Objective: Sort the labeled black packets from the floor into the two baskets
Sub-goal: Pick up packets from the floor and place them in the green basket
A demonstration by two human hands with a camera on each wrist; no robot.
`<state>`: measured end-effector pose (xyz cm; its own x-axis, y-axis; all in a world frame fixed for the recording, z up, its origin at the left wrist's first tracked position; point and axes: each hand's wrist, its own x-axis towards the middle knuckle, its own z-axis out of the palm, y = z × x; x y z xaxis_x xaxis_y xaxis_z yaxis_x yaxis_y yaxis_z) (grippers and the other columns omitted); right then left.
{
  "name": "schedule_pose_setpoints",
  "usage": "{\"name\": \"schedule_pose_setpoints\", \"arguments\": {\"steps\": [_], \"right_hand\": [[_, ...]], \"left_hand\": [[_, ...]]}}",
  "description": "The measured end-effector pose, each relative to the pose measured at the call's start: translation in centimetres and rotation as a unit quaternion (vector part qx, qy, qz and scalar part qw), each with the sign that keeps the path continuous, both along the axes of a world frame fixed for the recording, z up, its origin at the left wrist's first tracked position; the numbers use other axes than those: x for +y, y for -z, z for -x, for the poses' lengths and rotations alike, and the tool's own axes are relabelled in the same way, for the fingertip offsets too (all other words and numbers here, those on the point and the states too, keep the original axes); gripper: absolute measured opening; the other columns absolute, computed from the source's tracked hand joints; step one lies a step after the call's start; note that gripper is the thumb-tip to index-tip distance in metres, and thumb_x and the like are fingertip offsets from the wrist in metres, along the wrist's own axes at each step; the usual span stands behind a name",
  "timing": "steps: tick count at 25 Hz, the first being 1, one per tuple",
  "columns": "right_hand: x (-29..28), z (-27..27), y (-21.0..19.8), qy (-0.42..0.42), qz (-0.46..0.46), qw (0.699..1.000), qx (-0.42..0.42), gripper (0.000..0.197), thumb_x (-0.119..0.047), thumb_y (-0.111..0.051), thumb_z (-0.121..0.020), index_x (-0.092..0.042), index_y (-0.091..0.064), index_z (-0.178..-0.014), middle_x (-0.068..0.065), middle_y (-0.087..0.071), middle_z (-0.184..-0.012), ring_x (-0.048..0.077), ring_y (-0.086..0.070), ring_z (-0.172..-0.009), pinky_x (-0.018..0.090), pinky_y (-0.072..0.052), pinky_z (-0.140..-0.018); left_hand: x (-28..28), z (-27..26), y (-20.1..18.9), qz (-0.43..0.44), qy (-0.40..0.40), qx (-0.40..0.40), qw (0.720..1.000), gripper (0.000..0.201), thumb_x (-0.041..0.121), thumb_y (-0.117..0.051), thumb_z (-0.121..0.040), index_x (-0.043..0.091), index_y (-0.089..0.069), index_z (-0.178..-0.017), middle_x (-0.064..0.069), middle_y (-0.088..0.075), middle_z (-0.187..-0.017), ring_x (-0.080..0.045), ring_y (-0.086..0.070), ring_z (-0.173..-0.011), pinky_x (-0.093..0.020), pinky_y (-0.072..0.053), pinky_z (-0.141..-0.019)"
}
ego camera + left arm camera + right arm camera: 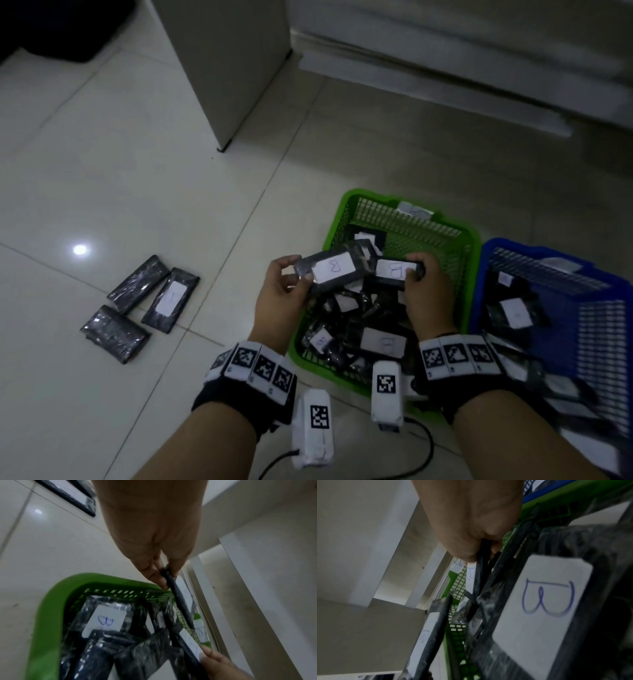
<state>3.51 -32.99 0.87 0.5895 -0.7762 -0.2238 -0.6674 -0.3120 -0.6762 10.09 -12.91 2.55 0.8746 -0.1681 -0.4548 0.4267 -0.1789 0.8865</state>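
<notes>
My left hand (291, 284) pinches a black packet (330, 270) with a white label marked B, held above the green basket (342, 212). My right hand (419, 274) grips a second B-labelled packet (394, 270) just to its right, also over the green basket. In the left wrist view my fingers (154, 574) pinch the thin edge of the packet (180, 599). In the right wrist view the hand (476, 540) holds a packet edge (481, 568). The green basket holds several B packets. Three black packets (137, 301) lie on the floor to the left.
The blue basket (609, 287) stands right of the green one, with several packets inside. A white cabinet corner (222, 85) stands on the floor behind, and low white furniture (479, 68) runs along the back. Pale floor tiles (102, 171) stretch to the left.
</notes>
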Motion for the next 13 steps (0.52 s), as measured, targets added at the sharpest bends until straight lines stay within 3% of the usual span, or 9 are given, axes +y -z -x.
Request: {"name": "schedule_pose_setpoints", "arguments": {"steps": [3, 6, 10, 13], "right_hand": [[-1.8, 0.2, 1.4, 0.01, 0.017, 1.0, 0.014, 0.022, -0.014, -0.063, -0.087, -0.013, -0.058, -0.108, 0.019, -0.058, -0.111, 0.034, -0.057, -0.095, 0.034, -0.046, -0.076], [-2.0, 0.8, 1.7, -0.025, 0.037, 0.998, 0.038, 0.032, -0.021, -0.069, -0.082, -0.016, -0.059, -0.112, 0.017, -0.058, -0.111, 0.034, -0.056, -0.1, 0.04, -0.05, -0.086], [0.1, 2.4, 0.5, -0.046, 0.063, 0.994, 0.073, 0.041, -0.019, -0.059, -0.087, -0.019, -0.057, -0.128, 0.015, -0.047, -0.134, 0.032, -0.04, -0.124, 0.037, -0.035, -0.105], [3.0, 2.9, -0.9, -0.057, 0.078, 0.993, 0.06, 0.041, -0.018, -0.055, -0.089, -0.021, -0.055, -0.13, 0.012, -0.036, -0.145, 0.032, -0.03, -0.133, 0.042, -0.033, -0.109]], "left_hand": [[-2.1, 0.7, 1.3, -0.103, 0.093, -0.063, 0.988, 0.039, 0.02, -0.066, -0.084, 0.031, -0.054, -0.119, -0.002, -0.065, -0.09, -0.018, -0.068, -0.08, -0.038, -0.058, -0.077], [-3.4, 0.8, 1.6, -0.217, 0.125, -0.149, 0.956, 0.044, 0.02, -0.07, -0.079, 0.022, -0.051, -0.119, 0.004, -0.064, -0.091, -0.013, -0.062, -0.081, -0.024, -0.047, -0.072], [-3.3, 0.7, 2.3, -0.258, 0.165, -0.226, 0.925, 0.037, 0.017, -0.069, -0.079, 0.012, -0.061, -0.115, -0.007, -0.053, -0.111, -0.019, -0.055, -0.099, -0.022, -0.042, -0.091], [-1.3, 1.0, 2.1, -0.234, 0.176, -0.213, 0.932, 0.032, 0.017, -0.063, -0.085, 0.016, -0.063, -0.117, -0.002, -0.051, -0.112, -0.013, -0.058, -0.094, -0.018, -0.043, -0.086]]}}
